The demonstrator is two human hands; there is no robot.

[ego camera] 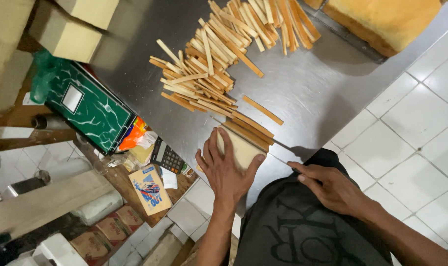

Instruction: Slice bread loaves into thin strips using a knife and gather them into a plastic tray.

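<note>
My left hand (226,172) presses flat on a stack of pale bread slices (241,150) at the near edge of a steel table (307,88). Brown crust strips (251,129) lie along the stack's far side. My right hand (332,189) is closed around the handle of a long thin knife (283,146), whose blade runs along the stack's crust side. A big heap of cut crust strips (204,74) spreads over the table beyond the stack. One loose strip (263,110) lies apart to the right.
An uncut yellow loaf (386,19) sits at the table's far right corner. To the left are a green marbled ledger (86,106), a calculator (167,157), cardboard boxes (71,29) and small packets. White tiled floor (411,123) lies to the right.
</note>
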